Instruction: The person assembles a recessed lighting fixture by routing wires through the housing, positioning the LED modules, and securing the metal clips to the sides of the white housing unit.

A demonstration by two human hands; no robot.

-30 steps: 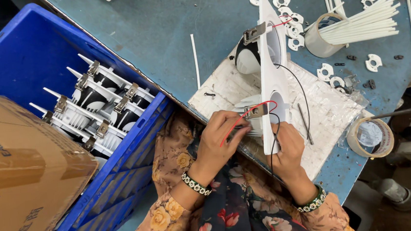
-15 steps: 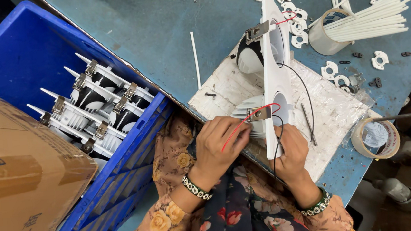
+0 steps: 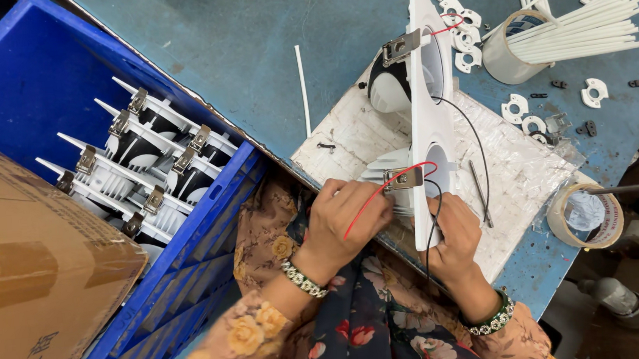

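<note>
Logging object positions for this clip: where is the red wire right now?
In the head view, the red wire arcs just right of centre, from the left hand up to the metal clip on the white light fitting.

The person wore a tan floral dress with a dark flowered scarf over it. The left hand [image 3: 349,219] and right hand [image 3: 454,233] were bare, each wrist carrying a beaded green-and-silver bangle.

Bright, even overhead light covers the bench [image 3: 248,41]. Shadows are soft and short. The picture is sharp, with slight wide-angle bending at the edges.
</note>
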